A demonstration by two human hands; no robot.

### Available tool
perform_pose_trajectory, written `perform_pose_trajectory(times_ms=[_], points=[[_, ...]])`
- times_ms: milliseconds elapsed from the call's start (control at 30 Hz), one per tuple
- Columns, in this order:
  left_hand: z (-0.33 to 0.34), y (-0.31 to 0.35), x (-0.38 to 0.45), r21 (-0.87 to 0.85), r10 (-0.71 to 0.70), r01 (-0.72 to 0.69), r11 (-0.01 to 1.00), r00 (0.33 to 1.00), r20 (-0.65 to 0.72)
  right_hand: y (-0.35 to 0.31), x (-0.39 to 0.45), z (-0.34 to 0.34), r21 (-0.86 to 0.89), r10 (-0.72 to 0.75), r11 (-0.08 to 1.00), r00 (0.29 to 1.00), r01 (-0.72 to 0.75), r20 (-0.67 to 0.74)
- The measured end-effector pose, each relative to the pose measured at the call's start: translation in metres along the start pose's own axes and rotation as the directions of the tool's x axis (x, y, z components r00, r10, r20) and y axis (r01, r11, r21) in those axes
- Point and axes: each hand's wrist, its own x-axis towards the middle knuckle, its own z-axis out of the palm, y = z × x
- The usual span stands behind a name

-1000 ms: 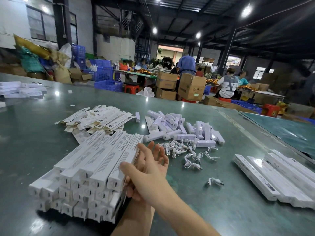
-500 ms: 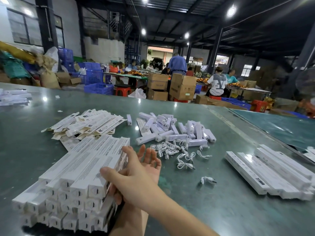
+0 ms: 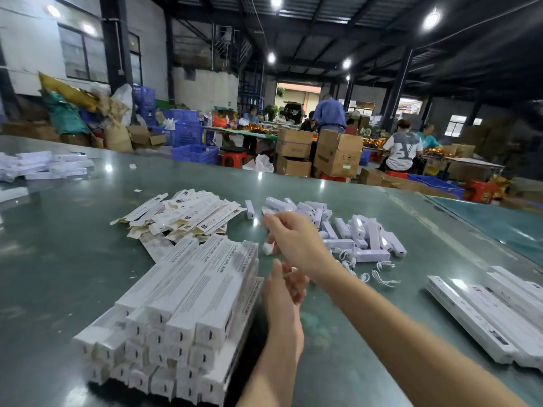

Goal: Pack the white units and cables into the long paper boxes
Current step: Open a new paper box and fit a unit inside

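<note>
White units [image 3: 346,230] heaped on green table [image 3: 73,259] — warehouse behind; right hand [image 3: 293,239] pinches something white, left hand [image 3: 283,289] loose

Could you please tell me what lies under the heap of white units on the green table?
Under the heap of white rectangular units, only the green table shows at its edges. White coiled cables lie beside it; anything beneath is covered.

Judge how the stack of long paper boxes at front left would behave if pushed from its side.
The stack of long paper boxes is several layers high and loosely squared, so a side push would probably shear the upper layers rather than move it whole. The boxes look like thin, light card, likely sliding easily on the glossy green table and denting if squeezed.
</note>
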Motion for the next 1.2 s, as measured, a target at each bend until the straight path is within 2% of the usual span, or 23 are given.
perform_pose_trajectory(times_ms=[100,200,300,400,500,600,700,900,967,1100,1200], points=[[0.002,-0.002,0.001,0.187,0.178,-0.172,0.967,0.984,-0.018,0.013,0.051,0.012,-0.282,0.011,0.959,0.998,0.007,0.06],[0.002,-0.008,-0.003,0.258,0.285,-0.28,0.925,0.958,0.015,0.018,0.095,0.031,-0.546,-0.046,0.817,0.966,0.182,0.254],[0.001,-0.008,-0.004,0.308,0.329,-0.325,0.894,0.943,0.04,0.007,0.129,0.057,-0.608,-0.029,0.713,0.882,0.348,0.471],[0.0,-0.007,-0.003,0.355,0.369,-0.356,0.864,0.929,0.034,-0.009,0.152,0.084,-0.643,0.083,0.633,0.788,0.431,0.61],[-0.002,-0.005,-0.005,0.338,0.374,-0.36,0.87,0.927,0.025,-0.021,0.158,0.106,-0.647,0.162,0.484,0.667,0.589,0.728],[-0.003,-0.003,-0.004,0.35,0.359,-0.352,0.868,0.932,0.047,-0.026,0.156,0.121,-0.645,0.206,0.456,0.632,0.613,0.747],[-0.003,-0.001,-0.006,0.372,0.336,-0.337,0.865,0.939,0.071,-0.025,0.153,0.132,-0.678,0.251,0.411,0.64,0.609,0.727],[-0.001,-0.004,-0.004,0.39,0.38,-0.362,0.846,0.924,0.035,-0.02,0.161,0.134,-0.649,0.154,0.319,0.638,0.691,0.755],[0.0,-0.007,-0.003,0.386,0.376,-0.356,0.851,0.926,0.024,-0.019,0.161,0.124,-0.631,0.101,0.341,0.641,0.697,0.761],[-0.001,-0.012,0.001,0.385,0.368,-0.351,0.853,0.929,0.034,-0.015,0.154,0.096,-0.574,-0.055,0.456,0.665,0.68,0.745],[-0.001,-0.013,0.002,0.41,0.37,-0.352,0.842,0.928,0.036,-0.007,0.148,0.069,-0.58,-0.114,0.446,0.686,0.681,0.718]])
